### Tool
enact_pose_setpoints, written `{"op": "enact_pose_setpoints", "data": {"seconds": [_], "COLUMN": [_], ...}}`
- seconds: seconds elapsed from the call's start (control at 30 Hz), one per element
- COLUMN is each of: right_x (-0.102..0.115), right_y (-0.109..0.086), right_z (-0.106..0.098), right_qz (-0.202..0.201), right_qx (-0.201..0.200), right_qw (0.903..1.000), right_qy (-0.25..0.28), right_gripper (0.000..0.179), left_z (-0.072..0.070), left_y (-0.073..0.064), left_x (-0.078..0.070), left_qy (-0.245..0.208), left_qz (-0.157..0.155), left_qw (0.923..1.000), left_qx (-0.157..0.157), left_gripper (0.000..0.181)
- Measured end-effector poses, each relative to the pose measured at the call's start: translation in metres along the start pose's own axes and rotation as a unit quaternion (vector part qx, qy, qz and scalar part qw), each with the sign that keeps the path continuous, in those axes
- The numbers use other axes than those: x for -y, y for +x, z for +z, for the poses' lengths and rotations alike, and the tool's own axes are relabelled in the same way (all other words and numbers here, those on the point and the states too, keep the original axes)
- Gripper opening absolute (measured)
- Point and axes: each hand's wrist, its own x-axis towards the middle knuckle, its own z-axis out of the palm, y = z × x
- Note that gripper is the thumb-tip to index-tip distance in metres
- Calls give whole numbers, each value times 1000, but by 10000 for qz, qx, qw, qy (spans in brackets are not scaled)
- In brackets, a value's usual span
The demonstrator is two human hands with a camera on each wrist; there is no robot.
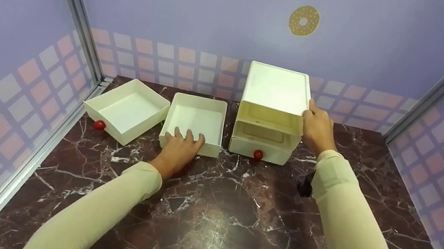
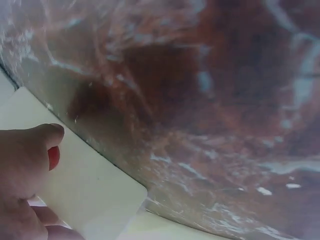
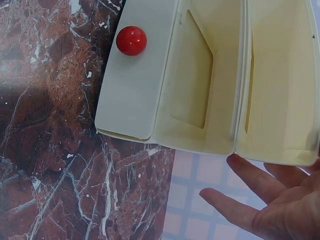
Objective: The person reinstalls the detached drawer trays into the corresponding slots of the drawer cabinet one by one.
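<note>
A white drawer (image 1: 212, 150) stands on the marble surface, and my left hand (image 1: 179, 149) grips its front wall. The fingers reach over the rim to the inside, while in the left wrist view the thumb lies outside by the red knob (image 2: 54, 158). To the right is a white cabinet (image 1: 278, 88) with two open slots above a closed bottom drawer (image 1: 240, 146), which has a red knob (image 3: 131, 41). My right hand (image 1: 318, 126) touches the cabinet's right side near the top, its fingers mostly extended in the right wrist view.
A second pulled-out drawer (image 1: 145, 121) sits at an angle on the left, its red knob (image 1: 99, 125) facing the front left. Purple patterned walls (image 1: 236, 19) enclose the back and both sides. Dark red marble (image 1: 211, 208) spreads in front.
</note>
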Motion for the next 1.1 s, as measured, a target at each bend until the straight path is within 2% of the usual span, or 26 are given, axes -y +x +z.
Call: {"op": "enact_pose_setpoints", "data": {"seconds": [0.2, 0.53, 0.9, 0.97, 1.1], "right_x": [1, 1, 1, 0, -1], "right_y": [0, -1, 0, 0, 0], "right_z": [-1, -2, -1, -1, -1], "right_qz": [66, 80, 83, 72, 79], "right_qx": [79, 126, 162, 163, 162], "right_qw": [9999, 9998, 9996, 9997, 9997], "right_qy": [89, 159, 215, 177, 152], "right_gripper": [52, 53, 53, 52, 53], "left_z": [-13, -57, -98, -107, -127], "left_y": [-14, -36, -77, -84, -94], "left_x": [-7, -23, -40, -47, -64], "left_qy": [123, 255, 150, 176, 208], "left_qz": [139, -57, -179, -154, 6], "left_qw": [9998, 9989, 9975, 9979, 9996], "left_qx": [-115, -395, -666, -603, -184], "left_gripper": [41, 38, 39, 38, 39]}}
